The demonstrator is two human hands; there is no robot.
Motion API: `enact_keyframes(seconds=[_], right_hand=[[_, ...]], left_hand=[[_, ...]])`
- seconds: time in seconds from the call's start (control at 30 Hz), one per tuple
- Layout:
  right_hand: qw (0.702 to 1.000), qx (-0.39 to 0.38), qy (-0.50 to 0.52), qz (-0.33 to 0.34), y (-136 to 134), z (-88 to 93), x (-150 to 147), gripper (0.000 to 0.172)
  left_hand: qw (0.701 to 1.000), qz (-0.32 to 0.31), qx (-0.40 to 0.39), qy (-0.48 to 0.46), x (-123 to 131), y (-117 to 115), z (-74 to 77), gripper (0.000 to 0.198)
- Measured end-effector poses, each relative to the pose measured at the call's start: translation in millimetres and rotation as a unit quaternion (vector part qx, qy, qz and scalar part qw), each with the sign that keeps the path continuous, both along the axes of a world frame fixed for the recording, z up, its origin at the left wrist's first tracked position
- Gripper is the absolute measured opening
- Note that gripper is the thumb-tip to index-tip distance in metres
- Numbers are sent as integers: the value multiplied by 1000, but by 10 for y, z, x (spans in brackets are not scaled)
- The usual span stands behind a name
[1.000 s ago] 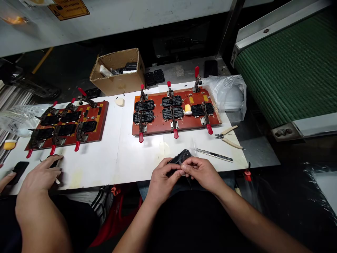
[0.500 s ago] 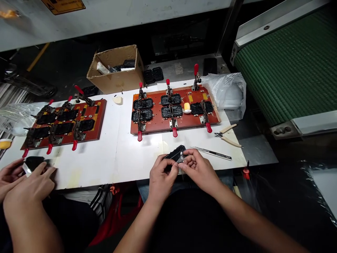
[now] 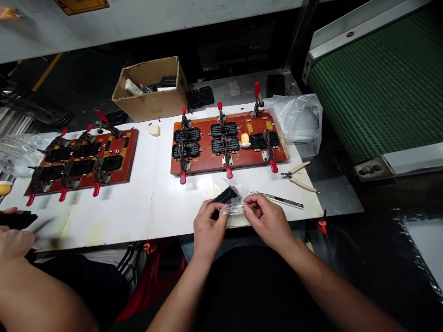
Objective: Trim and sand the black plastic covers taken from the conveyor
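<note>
So I'm holding a black part point(image 3: 224, 196) in my left hand point(image 3: 209, 226) at the near edge of the counter point(image 3: 138, 210), and it's poking out past my fingers at a tilt. Some clear film point(image 3: 237, 207) is spanning the gap between my hands: my left thumb and finger are pinching one end, my right hand point(image 3: 269, 216) is pinching the other. Film is also showing by the part's far end, but I can't tell if it's stuck there. A knife point(image 3: 284, 201) is lying just beyond my right hand, and the pliers point(image 3: 300, 177) are sitting a bit further out, handles apart. Ahead of me the red board point(image 3: 205, 160) is carrying five black pieces point(image 3: 225, 145) among red-handled clamps point(image 3: 229, 172). Way off left, a co-worker's hand point(image 3: 15, 243) is touching another black thing point(image 3: 20, 221).
</note>
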State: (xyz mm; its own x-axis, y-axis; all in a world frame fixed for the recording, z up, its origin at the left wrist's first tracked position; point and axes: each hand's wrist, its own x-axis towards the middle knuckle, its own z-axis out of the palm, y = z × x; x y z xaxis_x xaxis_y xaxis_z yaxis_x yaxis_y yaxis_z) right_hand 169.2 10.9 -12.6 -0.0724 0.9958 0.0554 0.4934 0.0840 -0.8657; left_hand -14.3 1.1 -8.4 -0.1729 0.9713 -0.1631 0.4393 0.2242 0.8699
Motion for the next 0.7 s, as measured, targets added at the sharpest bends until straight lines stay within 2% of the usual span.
enact_keyframes(seconds=[0.1, 0.2, 0.27, 0.33, 0.37, 0.43, 0.5, 0.53, 0.63, 0.7], right_hand=[[999, 34, -12, 5, 10, -4, 44, 9], [998, 50, 18, 27, 43, 37, 62, 5], [998, 56, 14, -16, 84, 58, 67, 5], [994, 79, -19, -73, 137, 52, 80, 6], [991, 96, -38, -86, 164, 39, 87, 7], [986, 126, -67, -80, 203, 9, 90, 7], [987, 135, -67, -50, 210, -7, 59, 8], [989, 130, -57, -31, 200, -6, 29, 8], [994, 101, -18, 29, 129, 24, -78, 9], [993, 90, -6, 70, 73, 45, -122, 10]], left_hand=[[1000, 12, -7, 1, -39, 26, -10, 19], [1000, -15, -11, -9, -59, 4, 0, 22], [999, -31, -19, -33, -93, -62, 4, 24], [996, -17, -38, -82, -161, -167, 5, 25], [993, 0, -48, -111, -206, -226, 6, 29], [983, 38, -60, -170, -299, -336, 16, 50], [975, 57, -74, -202, -370, -410, 30, 70], [972, 61, -86, -208, -390, -429, 32, 72], [965, 71, -118, -224, -390, -423, 3, 50], [957, 77, -111, -258, -358, -382, -41, 39]])
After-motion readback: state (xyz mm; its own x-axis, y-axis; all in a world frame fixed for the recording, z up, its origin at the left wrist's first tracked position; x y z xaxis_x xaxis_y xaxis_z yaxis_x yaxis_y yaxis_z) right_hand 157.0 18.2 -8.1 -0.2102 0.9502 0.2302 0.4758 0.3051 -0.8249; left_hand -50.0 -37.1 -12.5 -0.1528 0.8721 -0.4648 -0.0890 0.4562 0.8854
